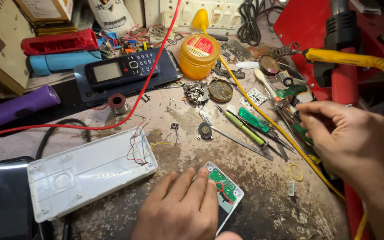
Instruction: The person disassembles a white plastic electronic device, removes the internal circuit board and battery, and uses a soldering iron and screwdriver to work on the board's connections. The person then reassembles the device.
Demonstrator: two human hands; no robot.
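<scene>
Head view: we see our left hand (181,209) pressed flat, grip spread, on a small opened device with a green circuit board (224,189) at the table's (165,146) near edge. Our right hand (345,138), fingers curled together, reaches among the screwdrivers (250,126); whether it pinches anything, we cannot tell.

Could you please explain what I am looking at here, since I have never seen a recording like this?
This is one picture from a camera worn on a person's head, looking down at a cluttered workbench. There is no machine, only two bare hands. The left hand rests flat on a small open device with a green circuit board. The right hand reaches into a pile of screwdrivers and tweezers; whether it grips one is unclear. Nearby lie a white plastic case with thin wires, a keypad phone and a yellow round tin.
</scene>
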